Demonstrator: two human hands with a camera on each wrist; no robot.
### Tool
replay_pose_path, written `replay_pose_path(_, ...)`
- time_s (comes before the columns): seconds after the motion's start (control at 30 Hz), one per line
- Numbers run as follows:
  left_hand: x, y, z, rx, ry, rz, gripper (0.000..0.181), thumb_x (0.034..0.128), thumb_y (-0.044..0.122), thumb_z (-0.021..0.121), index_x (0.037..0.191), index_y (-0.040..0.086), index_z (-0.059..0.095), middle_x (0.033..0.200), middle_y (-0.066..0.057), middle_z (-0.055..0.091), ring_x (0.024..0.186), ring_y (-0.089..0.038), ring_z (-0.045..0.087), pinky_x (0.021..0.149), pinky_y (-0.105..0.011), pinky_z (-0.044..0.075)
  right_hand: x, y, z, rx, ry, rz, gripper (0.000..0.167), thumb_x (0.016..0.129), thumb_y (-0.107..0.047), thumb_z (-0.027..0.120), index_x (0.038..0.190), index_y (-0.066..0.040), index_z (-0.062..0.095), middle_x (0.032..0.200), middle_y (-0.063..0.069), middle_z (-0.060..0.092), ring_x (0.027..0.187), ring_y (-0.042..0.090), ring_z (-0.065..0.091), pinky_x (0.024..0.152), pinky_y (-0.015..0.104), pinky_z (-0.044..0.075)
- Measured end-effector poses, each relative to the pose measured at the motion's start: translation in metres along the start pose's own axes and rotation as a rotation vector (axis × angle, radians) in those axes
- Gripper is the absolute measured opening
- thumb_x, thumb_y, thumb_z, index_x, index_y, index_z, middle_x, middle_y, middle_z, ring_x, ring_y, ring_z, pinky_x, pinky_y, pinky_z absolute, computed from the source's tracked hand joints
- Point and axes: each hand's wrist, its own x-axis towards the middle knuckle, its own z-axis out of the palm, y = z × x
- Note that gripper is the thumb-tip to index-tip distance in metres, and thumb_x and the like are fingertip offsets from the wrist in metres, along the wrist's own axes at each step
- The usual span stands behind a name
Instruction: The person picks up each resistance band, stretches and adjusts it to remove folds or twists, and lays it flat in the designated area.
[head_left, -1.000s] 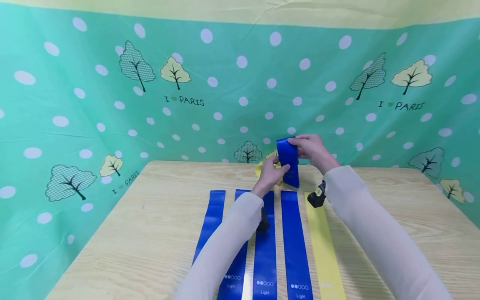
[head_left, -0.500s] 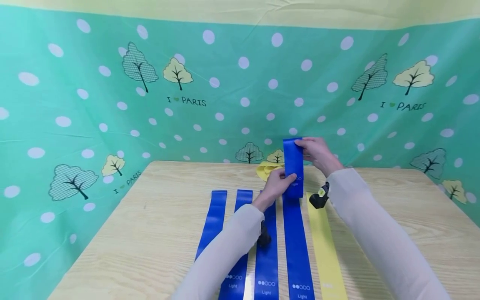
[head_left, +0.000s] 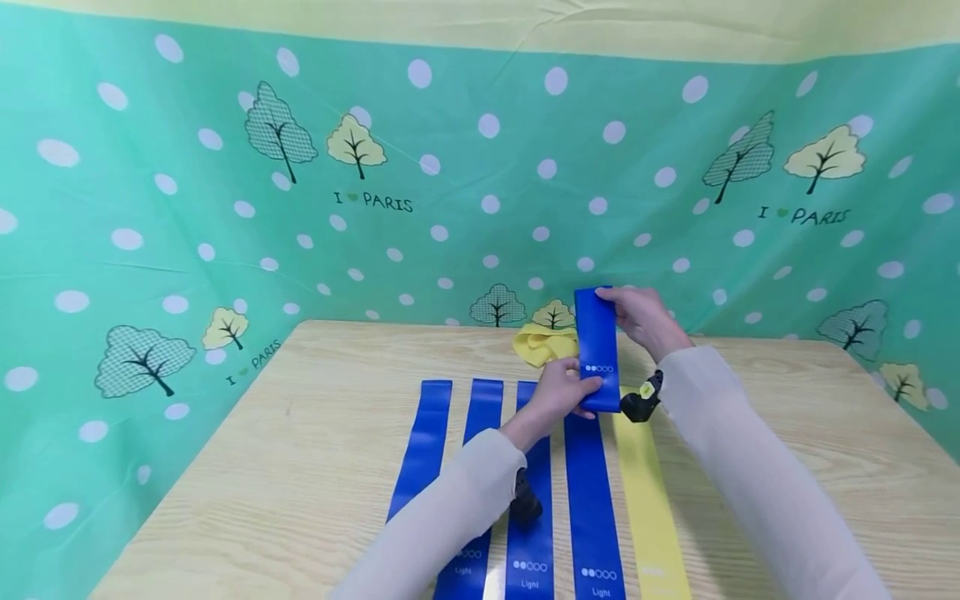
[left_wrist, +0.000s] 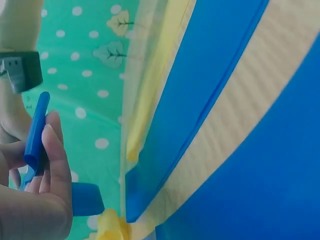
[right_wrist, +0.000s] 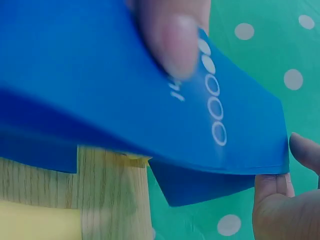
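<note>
A folded blue resistance band (head_left: 597, 337), printed with a row of small circles, is held up near the back of the table. My left hand (head_left: 557, 392) pinches its lower part, with the thumb over the word below the circles. At the upper end my right hand (head_left: 643, 318) pinches the band; in the right wrist view its fingers (right_wrist: 280, 205) are at the band's end. Below lie several flat blue bands (head_left: 588, 500) in a row, marked "Light", and a yellow band (head_left: 651, 500) to their right. My left sleeve covers parts of the blue ones.
A crumpled yellow band (head_left: 542, 343) lies behind my left hand at the table's back edge. A green dotted cloth (head_left: 375, 250) with printed trees hangs behind the wooden table (head_left: 285, 450). Black wrist cameras (head_left: 643, 400) are worn on both wrists.
Both hands have lowered the blue band and shifted it slightly right. Its printed circles have turned to face the head camera, and more of the crumpled yellow band shows. The laid-out bands stay put.
</note>
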Motion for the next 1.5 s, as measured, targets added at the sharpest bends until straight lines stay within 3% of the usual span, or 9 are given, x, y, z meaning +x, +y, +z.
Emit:
replay_pose_path(0.13, -0.007, 0.0, 0.002, 0.018, -0.014, -0.023, 0.019, 0.0913, 0.013, 0.063, 0.107, 0.003, 0.059, 0.085, -0.013, 0.072, 0.059, -0.023, 0.068, 0.056, -0.029, 0.057, -0.001, 0.001, -0.002, 0.011, -0.007, 0.004, 0.014, 0.092, -0.008, 0.059, 0.1, -0.009, 0.048, 0.063, -0.009, 0.046, 0.063, 0.004, 0.047, 0.069, 0.016, 0.049)
replay_pose_path(0.33, -0.02, -0.002, 0.005, 0.0, -0.088, -0.043, 0.013, 0.0919, 0.009, 0.062, 0.101, 0.003, 0.055, 0.082, -0.017, 0.072, 0.08, -0.039, 0.07, 0.058, -0.028, 0.057, 0.0, 0.002, -0.008, 0.004, -0.006, 0.011, 0.022, 0.091, -0.006, 0.06, 0.109, -0.006, 0.047, 0.072, -0.01, 0.054, 0.068, 0.002, 0.056, 0.068, 0.016, 0.051)
replay_pose_path(0.47, -0.028, -0.005, 0.008, -0.016, -0.158, -0.045, 0.009, 0.0923, 0.007, 0.06, 0.098, 0.003, 0.054, 0.082, -0.022, 0.072, 0.073, -0.031, 0.072, 0.059, -0.028, 0.058, 0.0, 0.005, -0.014, 0.006, 0.006, 0.03, 0.026, 0.091, -0.006, 0.06, 0.113, -0.005, 0.047, 0.077, -0.01, 0.057, 0.071, 0.001, 0.058, 0.069, 0.015, 0.052)
replay_pose_path(0.63, -0.037, -0.009, 0.011, 0.011, -0.176, -0.058, 0.01, 0.0907, 0.006, 0.062, 0.094, 0.006, 0.053, 0.078, -0.018, 0.071, 0.064, -0.023, 0.071, 0.058, -0.028, 0.057, 0.0, 0.008, -0.024, 0.022, -0.011, 0.042, 0.017, 0.091, -0.005, 0.059, 0.104, -0.007, 0.048, 0.073, -0.012, 0.061, 0.071, 0.001, 0.061, 0.069, 0.015, 0.052)
replay_pose_path(1.07, -0.062, -0.015, 0.027, 0.046, -0.229, -0.105, 0.012, 0.088, 0.006, 0.066, 0.09, 0.01, 0.054, 0.073, -0.02, 0.071, 0.067, -0.029, 0.072, 0.055, -0.029, 0.057, -0.003, 0.012, -0.044, 0.057, -0.051, 0.048, 0.015, 0.091, -0.002, 0.058, 0.101, -0.007, 0.049, 0.071, -0.011, 0.064, 0.07, 0.001, 0.061, 0.068, 0.016, 0.053)
replay_pose_path(1.5, -0.085, -0.014, 0.042, 0.088, -0.333, -0.17, 0.014, 0.0862, 0.006, 0.067, 0.092, 0.011, 0.056, 0.072, -0.019, 0.071, 0.069, -0.033, 0.071, 0.056, -0.035, 0.057, -0.003, 0.023, -0.066, -0.056, -0.046, 0.048, 0.012, 0.092, -0.006, 0.057, 0.102, -0.009, 0.05, 0.071, -0.013, 0.062, 0.069, -0.001, 0.061, 0.068, 0.015, 0.052)
